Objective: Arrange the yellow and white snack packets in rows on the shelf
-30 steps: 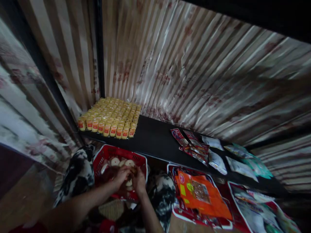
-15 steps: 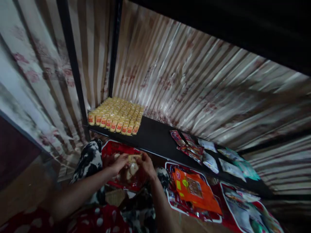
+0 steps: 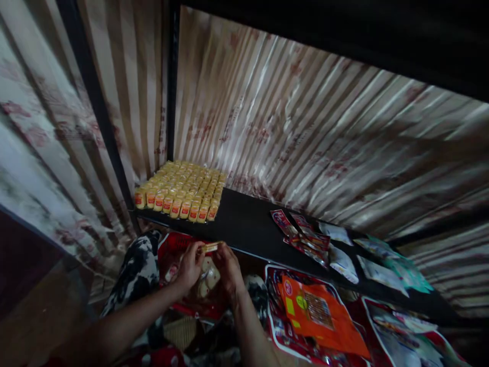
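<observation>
Left hand (image 3: 191,265) and right hand (image 3: 228,267) each pinch an end of your small yellowish piece (image 3: 210,247), just above the red basket (image 3: 171,243), probably to keep it level; can't tell if it's wrapped. Basket sits between your patterned trouser legs (image 3: 138,267), presumably so the pale rounds (image 3: 208,280) stay within reach. Yellow packets (image 3: 179,191) fill tight rows on the black shelf (image 3: 250,219), labels frontward, likely bracing each other.

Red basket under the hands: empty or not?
Not empty: pale pieces show inside the red basket, between the left hand and right hand. Cannot tell how full; the hands hide part.
</observation>
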Tool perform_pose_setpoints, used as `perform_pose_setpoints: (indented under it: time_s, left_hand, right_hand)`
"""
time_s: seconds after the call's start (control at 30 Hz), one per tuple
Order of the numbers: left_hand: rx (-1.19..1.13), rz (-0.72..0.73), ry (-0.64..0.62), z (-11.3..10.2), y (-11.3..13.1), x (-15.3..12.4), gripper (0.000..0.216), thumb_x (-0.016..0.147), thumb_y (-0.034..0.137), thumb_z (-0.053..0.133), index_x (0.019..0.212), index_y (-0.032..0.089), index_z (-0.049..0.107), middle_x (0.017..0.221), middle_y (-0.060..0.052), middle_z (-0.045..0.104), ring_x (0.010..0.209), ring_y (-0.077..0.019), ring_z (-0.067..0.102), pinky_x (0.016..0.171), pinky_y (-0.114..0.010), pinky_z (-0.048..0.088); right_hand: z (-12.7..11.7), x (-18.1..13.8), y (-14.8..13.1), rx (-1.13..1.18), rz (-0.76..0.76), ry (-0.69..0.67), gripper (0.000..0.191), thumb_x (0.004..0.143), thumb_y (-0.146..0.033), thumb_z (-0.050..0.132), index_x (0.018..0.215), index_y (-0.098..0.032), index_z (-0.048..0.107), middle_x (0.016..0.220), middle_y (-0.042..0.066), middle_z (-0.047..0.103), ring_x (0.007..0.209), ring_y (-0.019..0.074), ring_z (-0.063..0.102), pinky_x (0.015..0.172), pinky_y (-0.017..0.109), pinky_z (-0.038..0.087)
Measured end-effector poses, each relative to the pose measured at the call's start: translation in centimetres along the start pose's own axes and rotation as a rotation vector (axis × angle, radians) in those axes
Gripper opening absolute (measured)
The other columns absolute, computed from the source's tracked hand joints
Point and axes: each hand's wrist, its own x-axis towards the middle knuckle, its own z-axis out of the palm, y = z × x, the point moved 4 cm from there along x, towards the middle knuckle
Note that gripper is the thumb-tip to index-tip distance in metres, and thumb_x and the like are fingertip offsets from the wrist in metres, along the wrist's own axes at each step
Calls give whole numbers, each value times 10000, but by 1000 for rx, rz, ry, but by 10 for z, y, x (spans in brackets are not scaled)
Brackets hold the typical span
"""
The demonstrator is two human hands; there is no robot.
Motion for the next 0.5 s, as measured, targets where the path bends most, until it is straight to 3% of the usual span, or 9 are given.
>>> perform_pose_setpoints:
  time_s: [0.3,0.4,0.5]
  left_hand:
    - [138,194,-27,13,9,6,308,773,86,416,989,215,594,1083,-66,553,1059,-195,556,913,-382,506]
    - [94,182,-11,15,8,10,298,755,95,435,992,199,582,1102,-82,551,1074,-210,551,902,-395,509]
    - [-14,75,5,18,6,14,294,782,157,470,1065,192,542,1138,-96,550,1042,-204,575,865,-380,523]
  right_hand:
    - [2,16,-10,155,28,13,393,578,-248,771,948,-239,641,750,-42,706,662,126,643,664,236,512]
    - [2,22,-14,199,31,-1,379,570,-209,774,924,-225,640,740,-35,706,658,118,641,661,225,515]
    - [1,26,-15,227,25,28,388,558,-205,781,914,-214,628,741,-23,709,676,127,650,678,237,523]
